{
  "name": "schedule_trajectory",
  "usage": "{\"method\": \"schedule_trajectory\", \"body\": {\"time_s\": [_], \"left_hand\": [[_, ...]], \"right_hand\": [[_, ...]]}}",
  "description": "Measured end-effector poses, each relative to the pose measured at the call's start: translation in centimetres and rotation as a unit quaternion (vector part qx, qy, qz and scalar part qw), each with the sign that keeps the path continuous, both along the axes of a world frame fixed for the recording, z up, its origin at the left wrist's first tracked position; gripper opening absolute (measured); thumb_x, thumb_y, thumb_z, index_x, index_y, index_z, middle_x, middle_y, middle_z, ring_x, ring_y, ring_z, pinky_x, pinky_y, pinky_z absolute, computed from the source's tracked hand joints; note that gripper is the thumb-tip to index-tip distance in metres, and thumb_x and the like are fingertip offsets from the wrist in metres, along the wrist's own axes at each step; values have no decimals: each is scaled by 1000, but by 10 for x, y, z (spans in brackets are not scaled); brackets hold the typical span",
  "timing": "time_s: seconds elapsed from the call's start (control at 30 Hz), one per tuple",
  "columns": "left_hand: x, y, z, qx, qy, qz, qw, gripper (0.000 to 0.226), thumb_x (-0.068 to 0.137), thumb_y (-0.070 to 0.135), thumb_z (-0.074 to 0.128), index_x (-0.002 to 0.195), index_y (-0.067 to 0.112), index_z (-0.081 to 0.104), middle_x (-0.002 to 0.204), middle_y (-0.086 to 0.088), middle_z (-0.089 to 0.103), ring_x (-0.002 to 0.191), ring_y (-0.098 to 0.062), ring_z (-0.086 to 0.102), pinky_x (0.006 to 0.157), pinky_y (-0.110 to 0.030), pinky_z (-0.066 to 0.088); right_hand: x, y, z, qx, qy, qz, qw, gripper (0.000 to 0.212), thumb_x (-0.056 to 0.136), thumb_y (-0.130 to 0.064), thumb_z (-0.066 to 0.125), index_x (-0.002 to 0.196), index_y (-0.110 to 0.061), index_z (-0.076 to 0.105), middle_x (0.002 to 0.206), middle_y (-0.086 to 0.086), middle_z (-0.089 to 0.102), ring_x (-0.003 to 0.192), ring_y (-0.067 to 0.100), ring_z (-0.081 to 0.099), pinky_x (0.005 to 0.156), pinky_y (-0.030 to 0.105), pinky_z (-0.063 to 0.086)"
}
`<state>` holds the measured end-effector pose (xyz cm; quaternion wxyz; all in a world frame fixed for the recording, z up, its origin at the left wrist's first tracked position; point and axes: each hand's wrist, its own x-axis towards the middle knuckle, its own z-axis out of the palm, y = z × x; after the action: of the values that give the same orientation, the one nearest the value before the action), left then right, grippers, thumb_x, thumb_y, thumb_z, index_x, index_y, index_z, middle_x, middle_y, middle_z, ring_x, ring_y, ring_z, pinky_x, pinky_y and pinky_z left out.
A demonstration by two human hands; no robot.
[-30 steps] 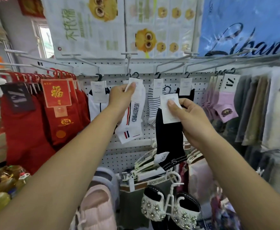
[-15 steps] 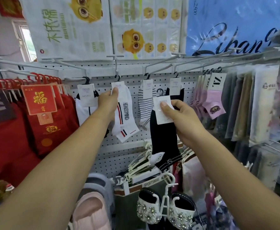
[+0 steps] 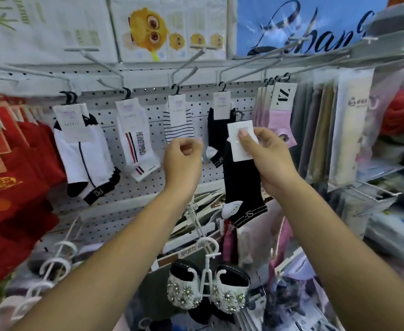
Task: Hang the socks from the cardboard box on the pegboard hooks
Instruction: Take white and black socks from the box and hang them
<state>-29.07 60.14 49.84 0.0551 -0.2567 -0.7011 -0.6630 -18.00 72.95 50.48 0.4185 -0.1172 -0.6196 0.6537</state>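
The left grip (image 3: 183, 161) has released the white sock (image 3: 137, 144) — hung, off to its left — and curls empty; the right grip (image 3: 270, 161) pinches the black sock (image 3: 241, 187) by its card, next for hanging.

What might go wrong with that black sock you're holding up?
The right grip only pinches the black sock by its card, so the sock may slip and drop. Its hook is close to the hung sock and might knock that one down.
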Motion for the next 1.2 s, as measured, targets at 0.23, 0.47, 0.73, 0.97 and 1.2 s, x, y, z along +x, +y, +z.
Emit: {"method": "schedule_trajectory", "body": {"time_s": [0.23, 0.47, 0.73, 0.97, 1.2], "left_hand": [[19, 59, 64, 61, 155, -29, 986, 17, 100, 27, 63, 116, 24, 69, 104, 21, 66, 94, 17, 58, 86, -6, 47], [36, 98, 89, 86, 238, -35, 967, 23, 96, 30, 69, 119, 28, 71, 118, 10, 72, 110, -7, 66, 103, -33, 51], [53, 105, 91, 65, 254, 36, 964, 32, 96, 40, 66, 117, 18, 74, 111, 11, 75, 109, -3, 67, 102, -32, 53], [65, 103, 92, 44, 257, 35, 965, 45, 93, 47, 55, 118, 14, 73, 118, 11, 73, 115, 2, 64, 98, -14, 47], [68, 104, 92, 38, 257, 55, 964, 47, 97, 52, 49, 117, 18, 73, 118, 10, 73, 119, -6, 63, 105, -32, 51]], "right_hand": [[0, 61, 15, -15, 21, 9, 1000, 33, 89, -35, 74, 116, -16, 69, 105, 7, 76, 95, 25, 74, 85, 43, 61], [-19, 118, 34, -15, 16, 44, 999, 38, 87, -40, 76, 118, -19, 71, 111, 4, 74, 98, 20, 73, 89, 38, 59], [-51, 144, 51, 16, 31, 123, 992, 20, 90, -28, 74, 103, -12, 77, 98, 9, 77, 93, 26, 74, 87, 40, 60], [-95, 149, 64, 70, 24, 132, 988, 18, 89, -29, 75, 98, -15, 76, 90, 0, 78, 86, 18, 75, 84, 38, 61], [-128, 157, 61, 87, -29, 144, 985, 33, 84, -32, 79, 109, -11, 75, 98, 0, 76, 90, 17, 72, 84, 36, 59]]}}
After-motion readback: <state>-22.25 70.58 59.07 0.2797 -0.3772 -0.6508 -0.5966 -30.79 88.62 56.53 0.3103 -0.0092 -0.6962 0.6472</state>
